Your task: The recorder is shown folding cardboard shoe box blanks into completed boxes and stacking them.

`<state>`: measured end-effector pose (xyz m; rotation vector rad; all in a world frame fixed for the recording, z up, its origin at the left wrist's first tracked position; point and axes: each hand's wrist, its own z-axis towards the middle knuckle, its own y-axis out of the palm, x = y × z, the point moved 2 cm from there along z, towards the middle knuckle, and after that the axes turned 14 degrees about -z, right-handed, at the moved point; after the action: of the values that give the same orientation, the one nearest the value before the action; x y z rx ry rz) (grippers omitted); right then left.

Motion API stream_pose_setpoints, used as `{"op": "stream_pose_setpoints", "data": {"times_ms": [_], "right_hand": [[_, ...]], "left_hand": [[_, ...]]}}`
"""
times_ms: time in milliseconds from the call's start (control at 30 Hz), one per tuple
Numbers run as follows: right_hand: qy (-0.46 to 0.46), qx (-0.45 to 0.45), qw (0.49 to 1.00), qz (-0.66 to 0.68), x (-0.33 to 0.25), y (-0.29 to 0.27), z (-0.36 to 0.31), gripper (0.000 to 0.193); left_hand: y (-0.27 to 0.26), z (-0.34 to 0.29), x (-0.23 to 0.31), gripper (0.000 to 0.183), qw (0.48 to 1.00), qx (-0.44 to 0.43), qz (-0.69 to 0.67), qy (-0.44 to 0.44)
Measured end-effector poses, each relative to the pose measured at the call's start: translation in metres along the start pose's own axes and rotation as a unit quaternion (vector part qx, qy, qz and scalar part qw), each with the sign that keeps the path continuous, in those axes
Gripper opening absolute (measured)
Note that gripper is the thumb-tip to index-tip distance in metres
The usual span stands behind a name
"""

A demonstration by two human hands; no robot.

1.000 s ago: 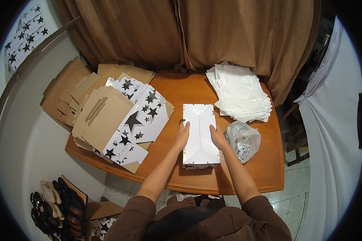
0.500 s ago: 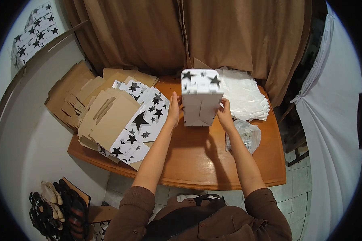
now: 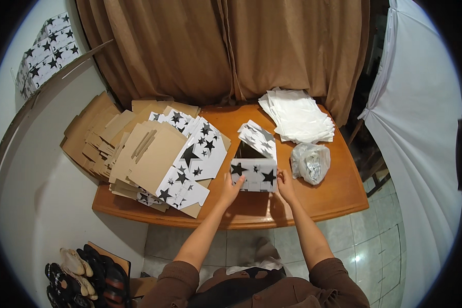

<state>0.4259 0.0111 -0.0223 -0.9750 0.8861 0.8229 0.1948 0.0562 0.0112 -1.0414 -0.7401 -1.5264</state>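
Between my hands is a white cardboard box [image 3: 254, 179] printed with black and grey stars, close to the table's front edge. Its star-printed top flap [image 3: 257, 137] tilts up at the far end, and a dark opening shows between flap and front panel. My left hand [image 3: 232, 189] grips the box's left side, the thumb on the front panel. On the right side my right hand [image 3: 285, 186] holds it, with the fingers partly hidden behind the edge. To the left lies a pile of flat star-printed box blanks [image 3: 190, 154], some with the brown side up.
Brown cardboard sheets [image 3: 90, 133] lie at the table's left. White paper sheets [image 3: 303, 118] are stacked at the back right, with a clear plastic bag [image 3: 311, 163] nearer. The wooden table [image 3: 326, 197] backs onto brown curtains [image 3: 179, 46]. Shoes [image 3: 92, 274] sit at lower left.
The box has come down and nearer to me, turning so that its opening and raised flap show instead of its plain underside. Both hands moved with it and kept hold.
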Motion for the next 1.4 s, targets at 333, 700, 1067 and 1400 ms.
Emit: {"op": "stream_pose_setpoints", "data": {"times_ms": [333, 700, 1067, 1400], "right_hand": [[0.126, -0.010, 0.991, 0.052, -0.015, 0.011, -0.063, 0.035], [-0.069, 0.012, 0.940, -0.333, -0.049, -0.002, -0.070, 0.057], [0.087, 0.011, 0.993, 0.077, -0.008, -0.092, 0.000, 0.039], [0.160, -0.107, 0.981, 0.018, 0.007, -0.069, 0.077, 0.061]], "left_hand": [[0.001, -0.087, -0.022, 0.074, 0.994, -0.048, -0.013, -0.098], [0.035, -0.115, 0.019, 0.063, 0.991, -0.079, 0.084, -0.071], [0.111, -0.124, 0.050, 0.039, 0.941, -0.073, 0.332, 0.008], [0.145, -0.117, 0.038, 0.046, 0.919, -0.111, 0.374, 0.050]]}}
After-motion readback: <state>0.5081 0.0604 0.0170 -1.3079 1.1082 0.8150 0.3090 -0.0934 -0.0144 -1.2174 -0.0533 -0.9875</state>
